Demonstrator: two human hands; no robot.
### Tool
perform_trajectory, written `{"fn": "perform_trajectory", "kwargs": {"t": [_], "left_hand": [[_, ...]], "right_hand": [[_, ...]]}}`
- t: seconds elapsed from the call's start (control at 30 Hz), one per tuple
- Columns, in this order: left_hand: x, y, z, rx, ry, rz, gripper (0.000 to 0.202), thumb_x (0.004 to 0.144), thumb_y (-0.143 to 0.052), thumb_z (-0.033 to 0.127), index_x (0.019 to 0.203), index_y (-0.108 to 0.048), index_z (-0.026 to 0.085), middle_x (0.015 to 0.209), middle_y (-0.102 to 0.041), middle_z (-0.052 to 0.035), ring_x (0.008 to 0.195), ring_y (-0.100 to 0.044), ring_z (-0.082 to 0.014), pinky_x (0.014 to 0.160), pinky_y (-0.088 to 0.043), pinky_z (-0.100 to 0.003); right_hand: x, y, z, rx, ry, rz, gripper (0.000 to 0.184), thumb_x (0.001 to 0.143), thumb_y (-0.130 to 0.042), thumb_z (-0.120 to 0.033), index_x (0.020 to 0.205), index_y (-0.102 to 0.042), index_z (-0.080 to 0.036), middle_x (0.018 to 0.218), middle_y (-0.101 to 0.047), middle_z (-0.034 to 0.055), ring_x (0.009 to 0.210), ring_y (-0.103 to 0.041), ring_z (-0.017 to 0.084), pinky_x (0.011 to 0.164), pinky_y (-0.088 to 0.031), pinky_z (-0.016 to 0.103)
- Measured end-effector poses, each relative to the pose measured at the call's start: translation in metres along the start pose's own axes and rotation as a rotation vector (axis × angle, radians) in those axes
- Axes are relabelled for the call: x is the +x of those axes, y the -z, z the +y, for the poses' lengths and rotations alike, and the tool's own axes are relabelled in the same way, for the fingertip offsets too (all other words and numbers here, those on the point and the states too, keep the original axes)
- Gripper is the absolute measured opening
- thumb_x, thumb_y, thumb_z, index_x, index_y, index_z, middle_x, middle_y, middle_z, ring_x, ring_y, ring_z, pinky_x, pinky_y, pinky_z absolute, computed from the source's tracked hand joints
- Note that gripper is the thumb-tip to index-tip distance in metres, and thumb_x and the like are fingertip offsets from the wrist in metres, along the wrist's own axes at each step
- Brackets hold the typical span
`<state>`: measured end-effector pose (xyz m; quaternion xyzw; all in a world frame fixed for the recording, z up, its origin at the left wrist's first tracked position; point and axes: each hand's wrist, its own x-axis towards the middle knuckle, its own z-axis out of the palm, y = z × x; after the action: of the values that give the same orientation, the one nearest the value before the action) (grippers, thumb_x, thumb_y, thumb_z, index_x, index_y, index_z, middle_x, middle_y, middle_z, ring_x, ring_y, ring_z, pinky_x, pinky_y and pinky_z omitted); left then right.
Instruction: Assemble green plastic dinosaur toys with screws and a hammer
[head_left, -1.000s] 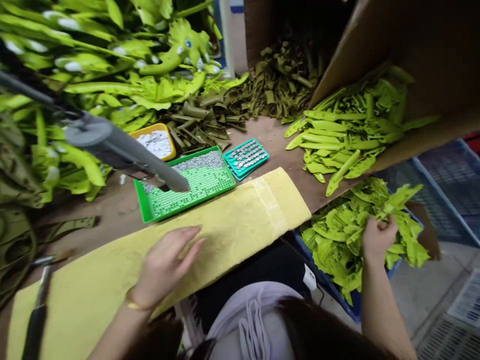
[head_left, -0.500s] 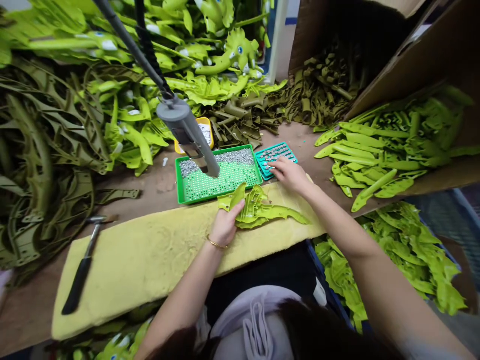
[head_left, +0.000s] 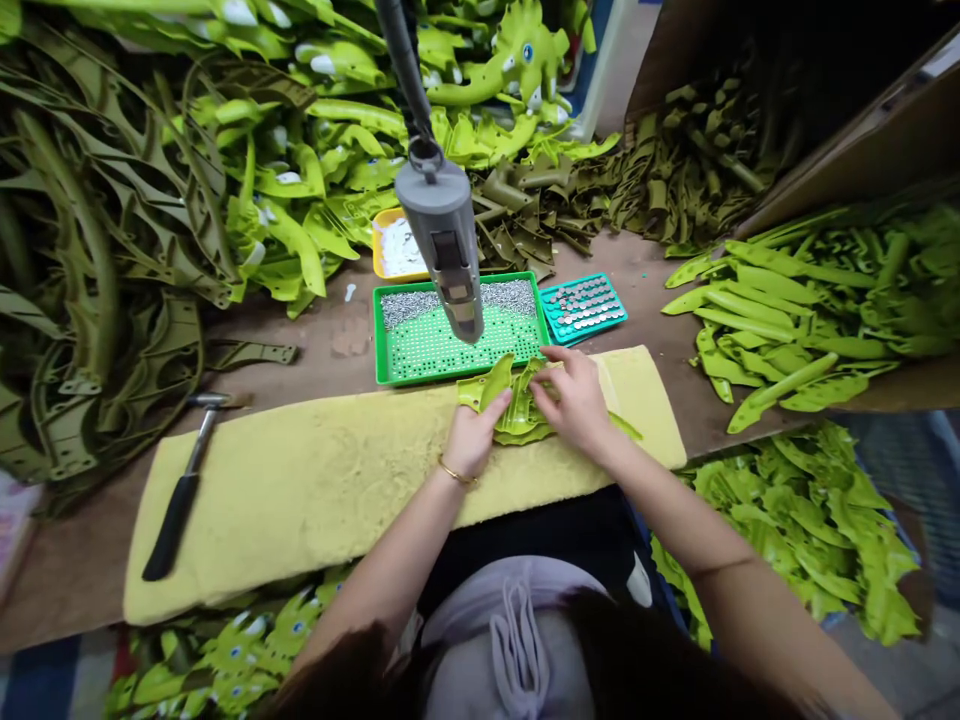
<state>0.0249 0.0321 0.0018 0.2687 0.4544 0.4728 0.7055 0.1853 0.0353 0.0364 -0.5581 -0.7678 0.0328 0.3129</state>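
Note:
My left hand [head_left: 474,440] is closed around the left end of a lime-green plastic toy shell half [head_left: 517,412], its ribbed inner side facing up, just above a yellow foam mat [head_left: 300,480]. Over the middle of that shell is my right hand [head_left: 576,400], thumb and forefinger bent together in a pinch. Whatever the pinch holds is too small to make out. Beyond the hands lie a teal tray [head_left: 553,332] with rows of small round metal discs and a green perforated tray [head_left: 380,352] with many small screws along its back. A grey electric screwdriver [head_left: 437,225] hangs above the green tray.
A hammer [head_left: 180,500] lies on the mat's left end. Dark olive plastic parts [head_left: 97,250] pile up at left. Lime-green parts [head_left: 787,310] spill from a cardboard box [head_left: 847,150] at right. Behind the green tray stands a yellow tray [head_left: 384,270] with white contents.
My right hand has come back from the teal tray of discs to the green shell. My left hand keeps its hold on the shell. The whole view has shifted slightly.

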Motion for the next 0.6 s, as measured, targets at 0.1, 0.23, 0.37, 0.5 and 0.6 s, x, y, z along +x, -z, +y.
{"fn": "perform_trajectory", "kwargs": {"t": [0.1, 0.23, 0.37, 0.5, 0.6], "left_hand": [[0.000, 0.001, -0.001, 0.006, 0.018, 0.009, 0.047, 0.066, -0.080, 0.044, 0.103, -0.070, 0.018, 0.102, -0.074, -0.0091, 0.106, -0.066, -0.0308, 0.095, -0.054, -0.046], [0.000, 0.002, 0.000, 0.004, 0.044, 0.027, 0.048, 0.063, -0.081, 0.045, 0.101, -0.071, 0.017, 0.100, -0.074, -0.0095, 0.106, -0.066, -0.0321, 0.096, -0.054, -0.048], [-0.002, 0.001, 0.002, -0.011, 0.081, 0.026, 0.048, 0.063, -0.082, 0.045, 0.100, -0.070, 0.017, 0.099, -0.074, -0.0093, 0.108, -0.065, -0.0333, 0.095, -0.054, -0.050], [-0.002, 0.001, 0.002, -0.011, 0.072, 0.008, 0.049, 0.065, -0.081, 0.044, 0.104, -0.069, 0.018, 0.102, -0.073, -0.0091, 0.112, -0.063, -0.0333, 0.097, -0.052, -0.052], [-0.002, 0.001, 0.002, 0.005, 0.061, -0.007, 0.041, 0.069, -0.078, 0.042, 0.101, -0.070, 0.018, 0.104, -0.073, -0.0089, 0.110, -0.064, -0.0329, 0.097, -0.052, -0.052]], "right_hand": [[-0.006, -0.004, -0.003, -0.046, 0.017, 0.032, 0.016, 0.089, -0.055, -0.031, 0.089, -0.066, -0.020, 0.115, -0.064, 0.0111, 0.106, -0.056, 0.022, 0.089, -0.041, 0.039], [0.023, -0.001, 0.031, -0.121, -0.161, 0.014, 0.026, 0.092, -0.049, -0.035, 0.104, -0.067, -0.022, 0.102, -0.067, 0.0091, 0.096, -0.056, 0.022, 0.083, -0.039, 0.037], [0.058, -0.004, 0.068, -0.201, -0.279, -0.198, 0.028, 0.092, -0.046, -0.033, 0.104, -0.068, -0.021, 0.099, -0.065, 0.0115, 0.095, -0.054, 0.026, 0.082, -0.037, 0.039], [0.056, 0.002, 0.060, -0.139, -0.271, -0.177, 0.022, 0.091, -0.047, -0.030, 0.094, -0.066, -0.019, 0.101, -0.067, 0.0108, 0.099, -0.057, 0.025, 0.086, -0.039, 0.039], [0.034, 0.009, 0.030, 0.019, -0.231, -0.068, 0.019, 0.091, -0.050, -0.032, 0.091, -0.064, -0.021, 0.096, -0.069, 0.0071, 0.091, -0.061, 0.021, 0.086, -0.042, 0.036]]}}
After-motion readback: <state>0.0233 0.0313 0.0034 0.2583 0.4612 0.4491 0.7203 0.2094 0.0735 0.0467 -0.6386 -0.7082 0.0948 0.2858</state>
